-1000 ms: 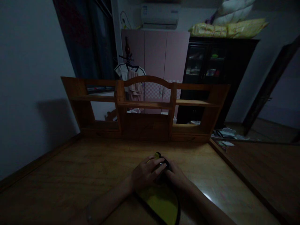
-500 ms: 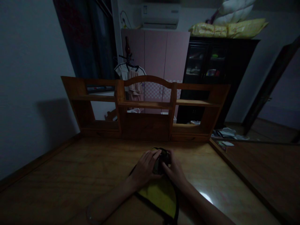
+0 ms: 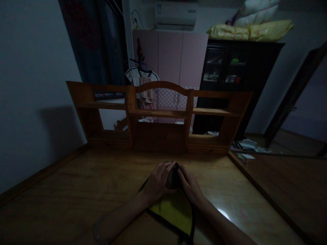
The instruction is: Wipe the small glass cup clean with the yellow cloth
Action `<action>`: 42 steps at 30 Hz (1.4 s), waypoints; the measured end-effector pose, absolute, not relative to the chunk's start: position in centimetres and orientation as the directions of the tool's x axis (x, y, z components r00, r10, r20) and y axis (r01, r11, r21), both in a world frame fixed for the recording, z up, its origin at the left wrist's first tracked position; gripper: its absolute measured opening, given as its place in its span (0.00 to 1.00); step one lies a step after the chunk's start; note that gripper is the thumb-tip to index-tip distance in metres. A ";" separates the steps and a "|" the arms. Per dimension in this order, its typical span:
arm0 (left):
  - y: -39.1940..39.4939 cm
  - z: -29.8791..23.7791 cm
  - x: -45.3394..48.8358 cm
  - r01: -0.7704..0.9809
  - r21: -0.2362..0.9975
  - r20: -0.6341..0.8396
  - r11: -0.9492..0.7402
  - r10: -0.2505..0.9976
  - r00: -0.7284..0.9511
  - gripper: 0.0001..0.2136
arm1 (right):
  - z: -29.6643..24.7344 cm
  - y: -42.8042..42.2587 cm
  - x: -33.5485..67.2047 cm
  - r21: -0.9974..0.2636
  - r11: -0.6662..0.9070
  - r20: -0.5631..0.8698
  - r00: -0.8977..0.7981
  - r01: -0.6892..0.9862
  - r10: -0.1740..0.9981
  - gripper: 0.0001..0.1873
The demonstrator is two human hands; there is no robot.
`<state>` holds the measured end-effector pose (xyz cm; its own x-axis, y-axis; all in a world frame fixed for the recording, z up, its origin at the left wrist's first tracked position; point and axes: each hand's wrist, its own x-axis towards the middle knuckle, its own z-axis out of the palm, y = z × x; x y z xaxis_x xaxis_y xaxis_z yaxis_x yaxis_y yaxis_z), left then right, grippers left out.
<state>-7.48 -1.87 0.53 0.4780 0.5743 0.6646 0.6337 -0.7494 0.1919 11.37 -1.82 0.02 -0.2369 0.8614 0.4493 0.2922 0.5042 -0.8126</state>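
Observation:
A small, dark, glossy rounded object (image 3: 173, 177) is between my two hands; the dim light hides what kind it is. My left hand (image 3: 157, 180) curls around its left side, fingers over the far edge and thumb at the near edge. From the right, my right hand (image 3: 191, 183) is closed against it, fingertips on its side. Underneath lies a yellow cloth (image 3: 175, 212) with black edging, spread on the wooden tabletop (image 3: 102, 183). My hands and forearms cover parts of the cloth's far and side edges.
Along the table's far edge stands a wooden shelf unit (image 3: 159, 114) with open compartments. A wall (image 3: 30, 85) rises at the left. A raised wooden rim (image 3: 255, 189) runs down the right side. Beyond are pink wardrobe doors (image 3: 170, 58) and a black cabinet (image 3: 255, 78).
My right hand's fingers have shifted in against the dark object, and the dark part seen between them before is now hidden. My left hand has kept nearly the same hold.

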 end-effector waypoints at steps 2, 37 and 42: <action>-1.8 0.5 -7.5 0.617 0.187 0.642 -0.765 0.570 0.512 0.48 | -0.3 -1.6 11.4 -0.801 0.520 0.463 -0.245 0.296 0.852 0.19; -2.6 0.6 -6.1 0.649 0.221 0.642 -0.728 0.609 0.466 0.40 | -0.2 -1.0 11.7 -0.841 0.501 0.477 -0.157 0.204 0.865 0.16; -2.2 0.7 -6.8 0.635 0.317 0.670 -0.704 0.640 0.375 0.42 | -0.3 0.2 12.3 -0.930 0.366 0.360 -0.129 0.032 0.924 0.17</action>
<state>-6.76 -2.17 0.68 0.3748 0.6404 0.6704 0.6354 -0.7040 0.3172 12.30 0.24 -0.28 -0.1291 0.9241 0.3596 0.0319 0.3663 -0.9299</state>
